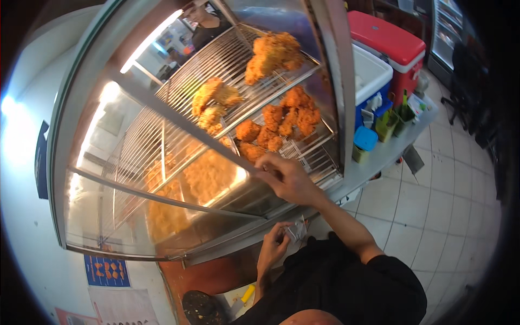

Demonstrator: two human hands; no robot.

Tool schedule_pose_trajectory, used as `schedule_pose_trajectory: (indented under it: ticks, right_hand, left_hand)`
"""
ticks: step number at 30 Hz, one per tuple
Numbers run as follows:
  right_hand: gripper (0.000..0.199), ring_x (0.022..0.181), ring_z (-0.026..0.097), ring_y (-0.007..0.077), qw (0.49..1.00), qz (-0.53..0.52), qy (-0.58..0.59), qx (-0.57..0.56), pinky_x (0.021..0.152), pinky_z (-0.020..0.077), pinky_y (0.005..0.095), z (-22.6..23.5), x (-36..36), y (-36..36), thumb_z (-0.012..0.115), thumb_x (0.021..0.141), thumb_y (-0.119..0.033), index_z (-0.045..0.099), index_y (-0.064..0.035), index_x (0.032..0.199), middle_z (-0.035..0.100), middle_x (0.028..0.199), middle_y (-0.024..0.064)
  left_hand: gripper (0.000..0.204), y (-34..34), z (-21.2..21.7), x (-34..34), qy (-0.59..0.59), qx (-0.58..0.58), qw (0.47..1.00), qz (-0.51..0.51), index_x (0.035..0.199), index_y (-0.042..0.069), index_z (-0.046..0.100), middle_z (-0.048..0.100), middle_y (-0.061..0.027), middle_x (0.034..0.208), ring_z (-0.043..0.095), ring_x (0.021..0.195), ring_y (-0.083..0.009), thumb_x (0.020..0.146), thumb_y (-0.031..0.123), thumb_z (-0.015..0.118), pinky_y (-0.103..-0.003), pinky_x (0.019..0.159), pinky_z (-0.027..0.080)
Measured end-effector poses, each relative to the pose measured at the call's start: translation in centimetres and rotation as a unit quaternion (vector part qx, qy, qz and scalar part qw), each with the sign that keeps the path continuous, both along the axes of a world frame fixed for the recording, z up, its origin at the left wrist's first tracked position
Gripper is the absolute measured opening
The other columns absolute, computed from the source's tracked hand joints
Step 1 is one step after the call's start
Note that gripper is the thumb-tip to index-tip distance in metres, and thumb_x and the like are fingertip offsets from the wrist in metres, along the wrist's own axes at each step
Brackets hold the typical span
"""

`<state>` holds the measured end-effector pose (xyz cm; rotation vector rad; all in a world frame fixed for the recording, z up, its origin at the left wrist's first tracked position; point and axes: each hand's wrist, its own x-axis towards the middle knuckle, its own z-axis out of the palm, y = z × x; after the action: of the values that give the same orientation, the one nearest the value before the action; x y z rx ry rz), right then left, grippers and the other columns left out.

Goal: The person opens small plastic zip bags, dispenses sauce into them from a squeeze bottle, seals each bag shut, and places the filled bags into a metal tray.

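Observation:
My right hand (288,177) reaches up to the edge of the glass sliding door (179,162) of a heated display case, fingers curled on the door's metal edge. Behind it, wire racks (227,59) carry several pieces of golden fried chicken (273,51), with more fried chicken pieces (276,127) on the lower rack close to my fingers. My left hand (273,246) is lower, near my chest, pinching a small clear plastic bag (296,231).
A counter (379,154) to the right bears a blue-and-white cooler (371,73), a red cooler (387,40), a blue-lidded tub (364,142) and green holders. White floor tiles (433,216) lie right. Another person stands beyond the case (208,24).

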<state>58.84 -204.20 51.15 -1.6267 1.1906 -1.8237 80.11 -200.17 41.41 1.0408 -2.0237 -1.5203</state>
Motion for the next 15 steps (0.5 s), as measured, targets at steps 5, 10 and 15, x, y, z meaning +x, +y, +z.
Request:
schedule_pose_trajectory:
  ticks: [5,10,15]
  right_hand:
    - [0.025,0.075,0.052,0.0114,0.944,-0.294,-0.139,-0.055,0.064,0.0424,0.0282,-0.4,4.5,2.5,0.076,0.086,-0.016,0.059,-0.0098,0.103,0.057,0.088,0.0053]
    - [0.052,0.136,0.039,0.0378,0.923,-0.283,0.014,-0.260,0.115,0.0265,0.0519,-0.6,9.6,-0.7,0.076,0.086,-0.040,0.058,-0.0139,0.127,0.044,0.141,0.0222]
    - [0.063,0.148,0.023,0.0368,0.884,-0.382,0.124,-0.238,0.120,-0.0023,0.0554,-2.1,8.2,-5.1,0.061,0.092,-0.054,0.050,-0.0199,0.144,0.034,0.155,0.0206]
  left_hand:
    - [0.026,0.0,-0.7,1.6,-0.043,-0.029,0.998,0.025,0.119,-0.001,0.059,0.059,-0.0036,0.071,0.050,0.065,-0.0066,0.093,0.004,0.057,-0.025,0.061,0.044]
    - [0.027,-1.0,-3.4,2.0,-0.007,-0.155,0.988,-0.005,0.118,-0.006,0.058,0.063,-0.0076,0.074,0.055,0.068,-0.0091,0.093,0.006,0.059,-0.030,0.065,0.049]
    - [0.026,-0.5,-0.7,-0.6,-0.077,-0.004,0.996,0.043,0.119,-0.003,0.058,0.063,-0.0060,0.075,0.055,0.068,-0.0093,0.094,0.005,0.057,-0.027,0.064,0.046]
